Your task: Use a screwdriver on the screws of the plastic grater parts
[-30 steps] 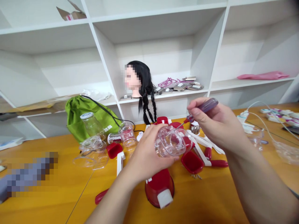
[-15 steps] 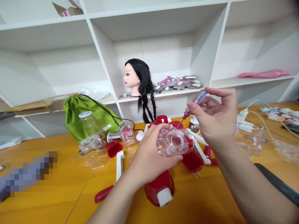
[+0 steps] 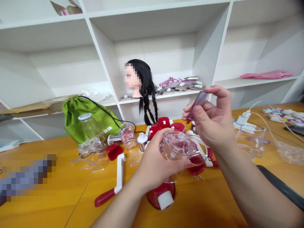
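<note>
My left hand (image 3: pixel 154 164) grips a clear plastic housing (image 3: pixel 177 145) from below, holding it over the table. My right hand (image 3: pixel 211 123) pinches a small screwdriver (image 3: pixel 197 103) with a translucent purple handle and a red collar. Its thin shaft reaches down into the housing, and the tip appears to touch the inside. Beneath my left hand sits an upturned red suction base (image 3: pixel 155 197), partly hidden. A white crank with a red grip (image 3: pixel 120 177) lies to the left of it.
Around my hands lie a metal grater drum (image 3: pixel 115 139), clear jars (image 3: pixel 90 126), and red and white parts. Behind them are a green drawstring bag (image 3: pixel 78 118) and white shelves (image 3: pixel 154 107) holding a mannequin head (image 3: pixel 140 82). Cables and clear plastic lie at the right of the orange table (image 3: pixel 71 202).
The screwdriver tip has gone down into the housing, and the handle now stands more upright. My left hand has tilted the housing and lowered it slightly, and it now covers more of the red parts.
</note>
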`<state>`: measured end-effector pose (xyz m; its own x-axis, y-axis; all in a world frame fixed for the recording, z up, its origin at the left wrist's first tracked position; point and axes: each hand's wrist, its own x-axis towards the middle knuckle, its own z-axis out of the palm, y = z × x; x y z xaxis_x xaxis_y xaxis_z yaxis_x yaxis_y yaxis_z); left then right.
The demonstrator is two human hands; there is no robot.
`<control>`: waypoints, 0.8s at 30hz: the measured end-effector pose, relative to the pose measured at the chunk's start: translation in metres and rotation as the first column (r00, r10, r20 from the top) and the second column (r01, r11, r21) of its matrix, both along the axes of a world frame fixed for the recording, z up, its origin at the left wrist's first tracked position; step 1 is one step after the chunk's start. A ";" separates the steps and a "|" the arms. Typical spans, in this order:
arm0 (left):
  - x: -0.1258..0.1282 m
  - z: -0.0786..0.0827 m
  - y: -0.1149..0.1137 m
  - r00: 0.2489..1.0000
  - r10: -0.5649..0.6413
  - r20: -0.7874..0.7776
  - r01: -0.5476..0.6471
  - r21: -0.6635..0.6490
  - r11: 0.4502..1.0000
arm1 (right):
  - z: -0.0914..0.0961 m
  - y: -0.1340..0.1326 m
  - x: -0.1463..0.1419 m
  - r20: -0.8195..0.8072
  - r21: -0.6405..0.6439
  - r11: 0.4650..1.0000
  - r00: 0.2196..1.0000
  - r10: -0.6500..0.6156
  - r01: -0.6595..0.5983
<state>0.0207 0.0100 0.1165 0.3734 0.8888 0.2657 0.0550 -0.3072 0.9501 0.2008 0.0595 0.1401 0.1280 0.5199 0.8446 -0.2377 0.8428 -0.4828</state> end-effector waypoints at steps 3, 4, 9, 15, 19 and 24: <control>0.000 0.001 -0.001 0.997 -0.042 0.070 0.047 -0.084 0.995 | 0.002 0.000 0.006 0.015 -0.034 0.998 0.999 0.047 -0.046; -0.001 0.002 -0.001 0.994 -0.058 0.091 0.068 -0.103 0.992 | 0.003 0.001 0.009 0.015 -0.048 0.997 0.998 0.061 -0.060; -0.002 0.003 -0.004 0.979 -0.145 0.141 0.163 -0.123 0.979 | 0.005 -0.002 0.014 0.032 -0.124 0.983 0.990 0.138 -0.133; 0.003 -0.001 -0.009 0.941 -0.265 0.213 0.303 -0.173 0.937 | 0.003 -0.003 0.009 0.027 -0.190 0.968 0.985 0.172 -0.164; 0.002 -0.001 -0.006 0.947 -0.259 0.192 0.289 -0.148 0.946 | 0.004 0.001 0.011 -0.038 -0.184 0.978 0.995 0.090 -0.096; 0.004 0.000 -0.003 0.976 -0.181 0.120 0.193 -0.093 0.977 | 0.007 0.001 0.014 0.007 -0.122 0.986 0.994 -0.113 0.113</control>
<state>0.0242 0.0073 0.1166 0.5091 0.8309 0.2246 -0.1012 -0.2014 0.9743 0.2152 0.0606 0.1476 0.1920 0.6012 0.7757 -0.1445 0.7991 -0.5836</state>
